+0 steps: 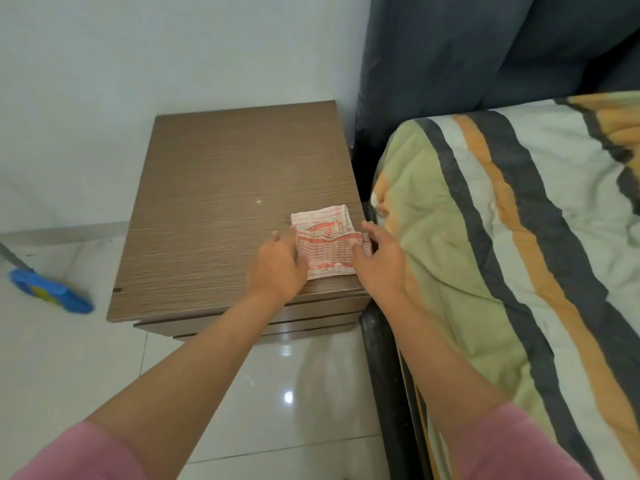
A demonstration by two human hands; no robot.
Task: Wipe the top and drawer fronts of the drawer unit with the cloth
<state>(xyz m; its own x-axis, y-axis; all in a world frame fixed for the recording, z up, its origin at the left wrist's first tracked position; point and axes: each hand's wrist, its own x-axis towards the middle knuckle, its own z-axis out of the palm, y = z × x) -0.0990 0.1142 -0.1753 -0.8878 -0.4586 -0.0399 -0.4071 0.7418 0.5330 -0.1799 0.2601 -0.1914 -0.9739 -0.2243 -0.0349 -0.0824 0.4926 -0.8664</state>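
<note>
A brown wood-grain drawer unit (221,188) stands against the white wall, its drawer fronts (311,318) seen edge-on below the top. A folded white cloth with orange-red stripes (325,240) lies on the top near its front right corner. My left hand (277,266) rests on the cloth's left edge, fingers curled onto it. My right hand (379,258) touches the cloth's right edge with fingers spread. Both hands pinch or press the cloth flat on the top.
A bed with a striped green, orange, grey and white quilt (502,237) sits close on the right, with a dark headboard (485,50) behind. A blue mop head (52,291) lies on the glossy white tile floor (277,393) at left.
</note>
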